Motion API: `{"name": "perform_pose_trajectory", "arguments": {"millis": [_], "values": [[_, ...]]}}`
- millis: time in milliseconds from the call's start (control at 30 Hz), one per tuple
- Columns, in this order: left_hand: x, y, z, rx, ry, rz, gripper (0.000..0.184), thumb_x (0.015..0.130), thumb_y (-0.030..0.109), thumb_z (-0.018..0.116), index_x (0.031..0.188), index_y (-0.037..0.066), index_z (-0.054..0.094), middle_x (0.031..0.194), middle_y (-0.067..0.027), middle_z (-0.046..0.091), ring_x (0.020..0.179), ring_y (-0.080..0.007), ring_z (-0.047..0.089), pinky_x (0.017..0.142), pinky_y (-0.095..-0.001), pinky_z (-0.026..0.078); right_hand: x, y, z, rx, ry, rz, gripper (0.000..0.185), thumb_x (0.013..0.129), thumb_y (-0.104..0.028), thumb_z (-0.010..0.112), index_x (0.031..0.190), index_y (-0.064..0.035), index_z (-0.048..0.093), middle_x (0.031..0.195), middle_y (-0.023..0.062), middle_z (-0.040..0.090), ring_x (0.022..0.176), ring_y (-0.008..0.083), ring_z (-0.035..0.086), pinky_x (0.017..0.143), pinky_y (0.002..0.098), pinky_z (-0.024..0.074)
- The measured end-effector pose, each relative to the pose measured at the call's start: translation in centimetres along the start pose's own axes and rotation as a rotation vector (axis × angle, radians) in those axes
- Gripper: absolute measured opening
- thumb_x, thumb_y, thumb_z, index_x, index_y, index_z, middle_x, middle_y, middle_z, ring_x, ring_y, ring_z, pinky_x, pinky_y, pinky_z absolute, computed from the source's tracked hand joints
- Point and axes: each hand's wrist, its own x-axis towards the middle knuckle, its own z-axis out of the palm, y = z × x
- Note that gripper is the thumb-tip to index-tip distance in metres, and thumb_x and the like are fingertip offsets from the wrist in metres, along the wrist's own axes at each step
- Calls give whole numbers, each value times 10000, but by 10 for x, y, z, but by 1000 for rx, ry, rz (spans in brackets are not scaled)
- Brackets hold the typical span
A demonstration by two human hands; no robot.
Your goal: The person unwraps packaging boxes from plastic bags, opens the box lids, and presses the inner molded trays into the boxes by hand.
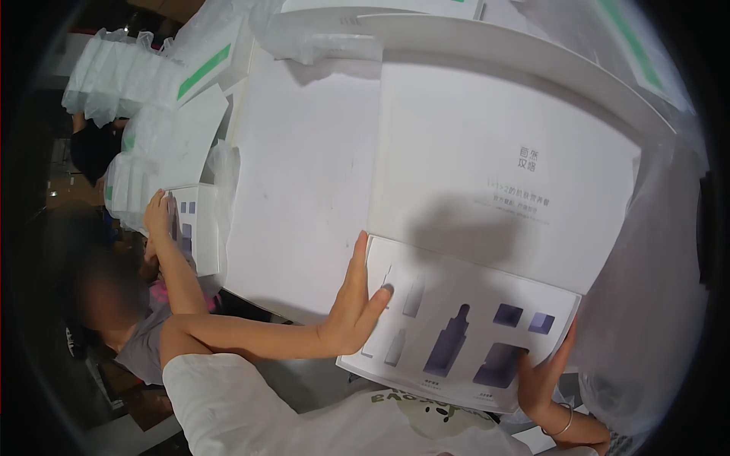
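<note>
An open white box (411,380) lies in front of me, with its lid (456,121) raised behind it and printed with grey text. Its white insert has bottle-shaped and square cut-outs, purple inside, in which no bottles show. My left hand (355,308) holds the box's left side, thumb on the insert and fingers along the edge. On the right edge is my right hand (544,380), gripping the box with its thumb at the large square cut-out. A bracelet circles the right wrist.
White table (304,175) beyond the box. At left, a co-worker's hands (157,220) hold another open box (207,235). Plastic-wrapped white boxes (122,76) are stacked at the far left. Clear plastic (631,304) hangs at right; boxes with green stripes stand at the back.
</note>
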Motion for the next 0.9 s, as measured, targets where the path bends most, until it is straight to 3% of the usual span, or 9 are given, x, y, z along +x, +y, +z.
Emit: {"name": "perform_pose_trajectory", "arguments": {"millis": [267,567,900], "values": [[3,6,-2,3,-13,0,746,980,83,425,1480,-123,-89,1566,-311,34,1475,-392,48,1184,-445,75,-2,-3,-3,99,-39,41,930,753,21,609,1511,33,69,1484,207,256,1385,322,279,1146,442,211],[1,6,4,-41,36,-82,754,945,-29,440,1502,-85,-64,1575,-269,88,1475,-356,99,1180,-433,100,-3,-2,-5,123,-55,32,936,786,-3,633,1514,31,46,1510,222,227,1402,330,265,1147,441,213],[-1,4,4,19,34,-86,732,948,-33,422,1502,-88,-54,1570,-285,100,1478,-369,97,1184,-430,102,-5,0,-4,74,-40,3,952,785,-8,647,1515,35,38,1494,225,254,1387,327,288,1144,437,217]]}}
